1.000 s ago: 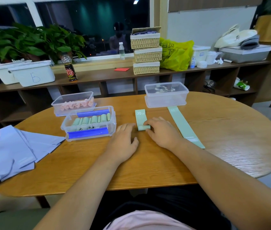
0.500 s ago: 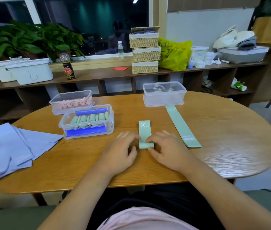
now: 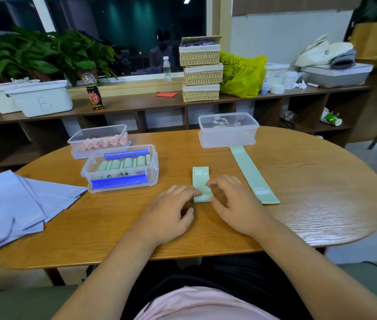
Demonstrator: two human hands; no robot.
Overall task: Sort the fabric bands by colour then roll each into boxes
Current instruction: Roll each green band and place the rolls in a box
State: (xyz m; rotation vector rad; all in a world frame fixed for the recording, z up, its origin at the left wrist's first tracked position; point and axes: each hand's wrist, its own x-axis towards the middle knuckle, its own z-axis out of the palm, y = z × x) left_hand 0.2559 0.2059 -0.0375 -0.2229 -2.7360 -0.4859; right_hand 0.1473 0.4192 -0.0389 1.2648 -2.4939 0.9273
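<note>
On the oval wood-grain tabletop (image 3: 321, 204), before a long shelf (image 3: 136, 102) under a dark window (image 3: 125, 31), a flat mint-green fabric band (image 3: 201, 181) lies near the front edge, with its near end rolled. The left hand (image 3: 171, 211) presses it with straight fingers and the right hand (image 3: 236, 204) pinches the roll. A clear plastic box (image 3: 122, 167) of green rolls stands to the left.

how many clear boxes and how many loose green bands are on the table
clear boxes: 3 (box of pink rolls, box of green rolls, far box)
loose green bands: 2 (part-rolled band, flat band)
total: 5
</note>
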